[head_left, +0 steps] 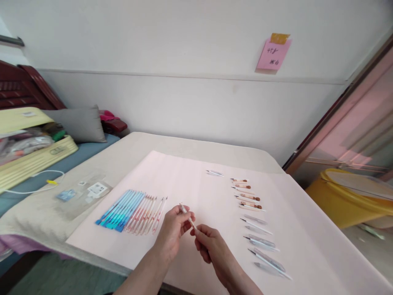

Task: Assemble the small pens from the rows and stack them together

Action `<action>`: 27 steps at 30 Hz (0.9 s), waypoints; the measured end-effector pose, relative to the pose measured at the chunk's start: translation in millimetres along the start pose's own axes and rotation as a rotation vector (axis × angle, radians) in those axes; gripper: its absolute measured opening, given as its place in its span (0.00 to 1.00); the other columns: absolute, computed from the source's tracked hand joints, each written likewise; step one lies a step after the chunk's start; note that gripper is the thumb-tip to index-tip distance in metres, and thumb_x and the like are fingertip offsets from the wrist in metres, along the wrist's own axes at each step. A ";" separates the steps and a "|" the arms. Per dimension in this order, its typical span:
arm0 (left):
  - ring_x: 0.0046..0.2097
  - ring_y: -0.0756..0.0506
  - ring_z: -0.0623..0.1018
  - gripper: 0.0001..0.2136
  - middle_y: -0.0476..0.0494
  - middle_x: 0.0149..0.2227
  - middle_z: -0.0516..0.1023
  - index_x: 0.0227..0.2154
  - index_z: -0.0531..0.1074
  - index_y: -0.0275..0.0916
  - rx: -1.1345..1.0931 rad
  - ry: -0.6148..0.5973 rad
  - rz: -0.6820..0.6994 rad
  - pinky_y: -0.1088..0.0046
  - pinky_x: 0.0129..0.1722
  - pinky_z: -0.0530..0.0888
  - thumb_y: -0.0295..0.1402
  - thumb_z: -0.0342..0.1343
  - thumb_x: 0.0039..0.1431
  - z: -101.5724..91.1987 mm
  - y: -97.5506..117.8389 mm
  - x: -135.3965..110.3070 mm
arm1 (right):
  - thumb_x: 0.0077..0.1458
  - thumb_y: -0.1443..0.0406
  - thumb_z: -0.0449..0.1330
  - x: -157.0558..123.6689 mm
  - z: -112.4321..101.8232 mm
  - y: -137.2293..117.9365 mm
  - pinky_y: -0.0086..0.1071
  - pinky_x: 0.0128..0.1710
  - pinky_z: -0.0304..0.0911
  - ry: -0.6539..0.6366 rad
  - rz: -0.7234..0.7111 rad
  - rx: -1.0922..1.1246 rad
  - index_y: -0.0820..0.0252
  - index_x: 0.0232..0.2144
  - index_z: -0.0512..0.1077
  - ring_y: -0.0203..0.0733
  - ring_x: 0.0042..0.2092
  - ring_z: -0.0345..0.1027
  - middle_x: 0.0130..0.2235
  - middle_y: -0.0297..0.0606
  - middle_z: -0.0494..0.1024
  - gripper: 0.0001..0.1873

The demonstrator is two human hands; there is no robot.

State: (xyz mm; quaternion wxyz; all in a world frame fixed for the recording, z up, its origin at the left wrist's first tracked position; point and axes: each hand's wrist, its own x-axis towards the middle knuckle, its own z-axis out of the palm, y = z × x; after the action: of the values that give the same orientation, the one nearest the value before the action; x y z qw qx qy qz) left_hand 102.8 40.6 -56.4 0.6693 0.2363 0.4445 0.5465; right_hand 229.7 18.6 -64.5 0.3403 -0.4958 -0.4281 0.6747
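Observation:
A slim, pale pen [188, 217] slants between my two hands above the pink sheet [196, 180]. My left hand [172, 229] pinches its upper part with thumb and fingers, leaving the tip showing. The lower end sits in the closed fingers of my right hand [211, 246]. To the left of my hands lies a tight row of pens: blue ones [124, 209] at the far side, then white-and-red ones [145, 215]. Right of my hands, brown-decorated pen parts [250, 197] and grey pen barrels with thin white refills [267, 258] lie in small groups.
One more grey pen piece [215, 173] lies near the sheet's back. Clear plastic packaging [89, 192] rests on the beige cloth at left, near a white cable [33, 191] and a yellow box [61, 145]. A yellow bin [346, 200] stands at right. A pink note [273, 55] hangs on the wall.

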 end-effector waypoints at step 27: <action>0.38 0.42 0.74 0.08 0.38 0.33 0.74 0.33 0.67 0.35 0.025 -0.037 0.014 0.69 0.30 0.70 0.31 0.56 0.49 -2.5 -0.9 -0.3 | 0.51 0.57 0.54 4.1 -1.7 3.1 0.25 0.14 0.35 -0.016 0.024 -0.028 0.62 0.28 0.66 0.24 0.14 0.45 0.17 0.26 0.62 0.13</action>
State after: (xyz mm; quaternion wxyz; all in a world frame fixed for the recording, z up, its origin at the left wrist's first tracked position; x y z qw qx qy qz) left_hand 101.1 39.6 -58.2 0.6706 0.2574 0.4372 0.5411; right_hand 230.1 21.4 -69.1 0.3216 -0.5003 -0.4343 0.6765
